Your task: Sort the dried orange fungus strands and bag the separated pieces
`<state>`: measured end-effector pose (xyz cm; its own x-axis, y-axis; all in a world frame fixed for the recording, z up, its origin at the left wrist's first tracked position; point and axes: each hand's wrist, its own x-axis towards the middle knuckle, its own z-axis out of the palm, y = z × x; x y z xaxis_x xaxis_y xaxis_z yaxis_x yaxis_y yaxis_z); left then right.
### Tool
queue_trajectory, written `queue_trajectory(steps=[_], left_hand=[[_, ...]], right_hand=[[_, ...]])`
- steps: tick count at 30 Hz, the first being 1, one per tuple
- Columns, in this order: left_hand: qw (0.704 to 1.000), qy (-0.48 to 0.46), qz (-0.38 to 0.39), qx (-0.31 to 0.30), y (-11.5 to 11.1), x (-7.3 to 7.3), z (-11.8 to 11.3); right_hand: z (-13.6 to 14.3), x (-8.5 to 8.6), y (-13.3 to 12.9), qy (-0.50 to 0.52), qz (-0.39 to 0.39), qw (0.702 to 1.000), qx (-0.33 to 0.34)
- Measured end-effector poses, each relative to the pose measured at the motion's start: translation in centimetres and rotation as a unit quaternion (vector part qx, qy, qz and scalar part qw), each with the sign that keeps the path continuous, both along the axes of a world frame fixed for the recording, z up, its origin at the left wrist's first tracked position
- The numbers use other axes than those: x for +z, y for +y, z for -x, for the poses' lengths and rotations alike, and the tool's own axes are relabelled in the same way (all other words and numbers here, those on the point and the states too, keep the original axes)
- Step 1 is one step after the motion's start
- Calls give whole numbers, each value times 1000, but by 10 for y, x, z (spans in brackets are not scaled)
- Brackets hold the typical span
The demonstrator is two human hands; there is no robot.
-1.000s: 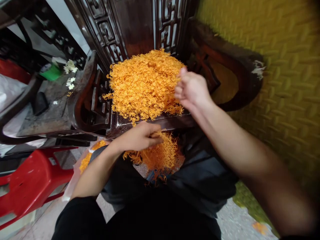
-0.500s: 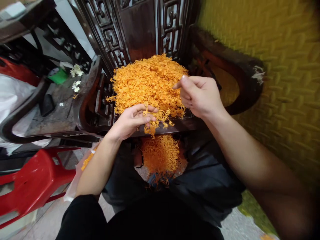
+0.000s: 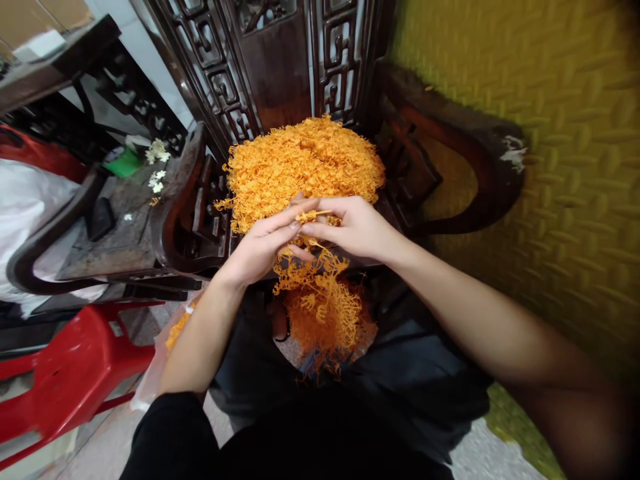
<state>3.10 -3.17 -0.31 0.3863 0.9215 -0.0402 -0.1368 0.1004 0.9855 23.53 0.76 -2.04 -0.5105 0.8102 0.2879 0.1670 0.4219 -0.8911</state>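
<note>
My left hand [image 3: 263, 247] and my right hand [image 3: 353, 228] meet fingertip to fingertip at the front of the chair seat. Between them they pinch small orange branched plastic pieces [image 3: 314, 216], thin and stem-like. More orange pieces hang in a loose tangle just below my fingers; which hand bears them I cannot tell. Behind my hands a big heap of the same orange pieces [image 3: 300, 163] covers the seat. A second heap of orange pieces [image 3: 325, 313] lies lower down, between my legs.
The dark carved wooden chair [image 3: 280, 67] has a curved armrest [image 3: 493, 180] on the right. To the left are another wooden seat [image 3: 115, 240] with white flower pieces [image 3: 157, 179] and a green cup [image 3: 123, 161], a red plastic stool [image 3: 75, 363] and a plastic bag [image 3: 155, 367].
My right hand has come down and left from above the heap's right side to meet my left hand. Orange pieces now hang lower beneath my fingers.
</note>
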Motion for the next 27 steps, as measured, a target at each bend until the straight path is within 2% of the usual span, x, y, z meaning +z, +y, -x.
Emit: queue_trajectory(steps=[7, 9, 13, 16, 18, 21, 23, 25, 27], left_hand=[[999, 39, -10, 2, -5, 8, 0], [997, 57, -38, 46, -5, 7, -1], [968, 91, -118, 203, -7, -2, -11], [961, 85, -105, 243, 0, -7, -13], [958, 57, -80, 271, 14, -7, -2], [929, -6, -65, 365, 41, -2, 32], [905, -61, -63, 416, 51, 2, 51], [915, -67, -55, 394, 51, 5, 56], [933, -51, -50, 353, 43, 5, 48]], right_hand=[[4, 1, -1, 46, -27, 999, 8], [4, 2, -1, 48, -27, 998, 12], [4, 5, -3, 40, -24, 999, -5], [9, 10, -6, 8, -12, 1000, -24], [12, 12, -8, 9, 4, 999, -33], [10, 15, -9, 64, 54, 995, -54], [4, 16, -7, 115, 119, 984, -71], [-4, 17, -1, 162, 188, 966, -77], [-9, 17, 5, 199, 232, 949, -77]])
